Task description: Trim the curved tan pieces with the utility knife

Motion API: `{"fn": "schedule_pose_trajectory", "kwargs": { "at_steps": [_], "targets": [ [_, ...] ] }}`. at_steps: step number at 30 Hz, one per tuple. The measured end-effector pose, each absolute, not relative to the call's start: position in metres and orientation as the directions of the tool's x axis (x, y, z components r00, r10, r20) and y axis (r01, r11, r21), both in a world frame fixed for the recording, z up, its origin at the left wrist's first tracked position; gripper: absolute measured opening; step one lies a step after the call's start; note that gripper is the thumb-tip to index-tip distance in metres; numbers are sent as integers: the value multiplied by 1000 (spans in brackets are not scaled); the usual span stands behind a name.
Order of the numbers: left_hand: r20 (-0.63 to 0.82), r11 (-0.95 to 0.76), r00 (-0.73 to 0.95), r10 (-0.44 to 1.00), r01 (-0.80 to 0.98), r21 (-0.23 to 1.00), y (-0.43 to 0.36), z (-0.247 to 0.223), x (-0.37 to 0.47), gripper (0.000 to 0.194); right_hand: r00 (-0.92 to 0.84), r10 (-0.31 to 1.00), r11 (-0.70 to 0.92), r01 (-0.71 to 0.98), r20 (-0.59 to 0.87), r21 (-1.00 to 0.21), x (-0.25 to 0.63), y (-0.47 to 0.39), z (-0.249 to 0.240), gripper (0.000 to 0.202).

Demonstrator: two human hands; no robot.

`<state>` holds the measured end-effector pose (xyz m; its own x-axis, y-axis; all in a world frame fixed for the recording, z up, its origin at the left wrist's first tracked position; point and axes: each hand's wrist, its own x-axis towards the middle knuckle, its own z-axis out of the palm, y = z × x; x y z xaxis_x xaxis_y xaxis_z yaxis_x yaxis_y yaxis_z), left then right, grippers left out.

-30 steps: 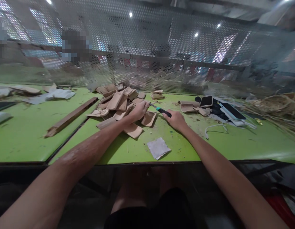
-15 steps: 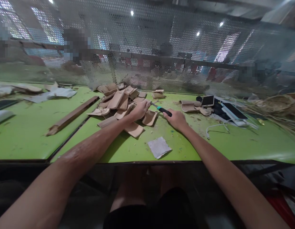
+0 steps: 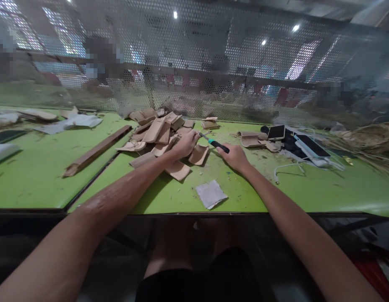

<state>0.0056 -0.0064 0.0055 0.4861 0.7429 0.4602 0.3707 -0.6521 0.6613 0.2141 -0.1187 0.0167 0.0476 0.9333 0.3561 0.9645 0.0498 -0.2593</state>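
My right hand (image 3: pixel 236 157) is wrapped round the black and teal handle of a slim tool (image 3: pixel 220 146) with a metal shaft. It looks like a screwdriver or a small chisel; the exact kind does not show. The shaft points left, and its tip meets the fingers of my left hand (image 3: pixel 186 144). Those fingers are pinched together, and whatever they grip is too small to make out. Under and behind my left hand lies a heap of curved, pale brown wooden pieces (image 3: pixel 154 131). One loose curved piece (image 3: pixel 198 154) rests just right of the left wrist.
A grey square of sandpaper-like sheet (image 3: pixel 211 194) lies near the front edge. At left is a long wooden bar (image 3: pixel 98 150). Phones (image 3: pixel 312 146), a white cable (image 3: pixel 290 166) and more curved pieces (image 3: pixel 250 139) are at right. A perforated screen (image 3: pixel 188 75) stands behind the green table (image 3: pixel 244 195).
The whole view has shifted slightly. Both hands keep nearly the same places, with the tool's tip still at my left fingers.
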Motion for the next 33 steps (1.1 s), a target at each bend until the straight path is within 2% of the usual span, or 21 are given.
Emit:
{"fn": "schedule_pose_trajectory", "kwargs": {
  "at_steps": [5,11,17,21,27,33],
  "targets": [
    [460,-658,489,741,391,644,-10,8,4,23,153,922,-63,965,355,-254,217,-118,18,50],
    [475,-668,482,736,399,628,-7,6,5,21,32,933,79,954,359,-289,216,-119,14,52],
    [462,-656,481,745,410,633,-9,8,6,22,119,926,-34,972,357,-234,211,-117,14,50],
    [457,-659,492,741,404,634,-12,8,5,21,176,911,-81,963,372,-257,216,-116,15,49],
    [455,-655,484,747,421,628,-10,8,5,19,34,929,92,943,368,-319,214,-119,14,50],
    [440,-643,478,760,454,617,-7,5,6,17,73,931,31,961,359,-276,212,-117,13,51]
  ]
}}
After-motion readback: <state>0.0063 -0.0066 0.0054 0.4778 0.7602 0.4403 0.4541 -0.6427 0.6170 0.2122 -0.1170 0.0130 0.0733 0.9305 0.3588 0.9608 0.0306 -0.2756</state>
